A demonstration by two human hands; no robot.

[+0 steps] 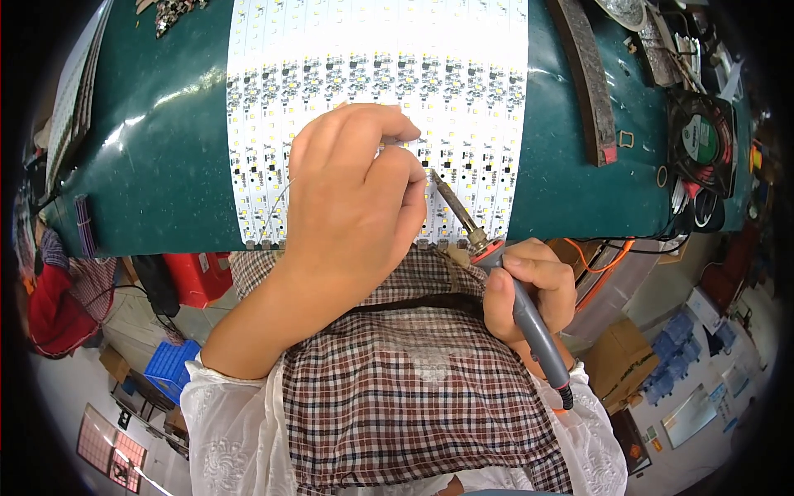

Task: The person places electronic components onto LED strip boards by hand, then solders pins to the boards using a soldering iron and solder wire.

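A white LED circuit board panel lies on the green work surface, with rows of small chips and yellowish LEDs on it. My right hand grips a soldering iron by its grey handle. The iron's tip points up and left, at a small black chip near my left fingertips; whether it touches the board I cannot tell. Over the panel's middle, my left hand is closed with thumb and fingers pinched. A thin silvery solder wire trails from beneath it, and a shiny bit shows between the fingers.
To the right lie a dark metal bar and a black fan. An orange cable hangs below the table edge. At the left are a bundle of dark strips and stacked panels. A blue crate stands lower left.
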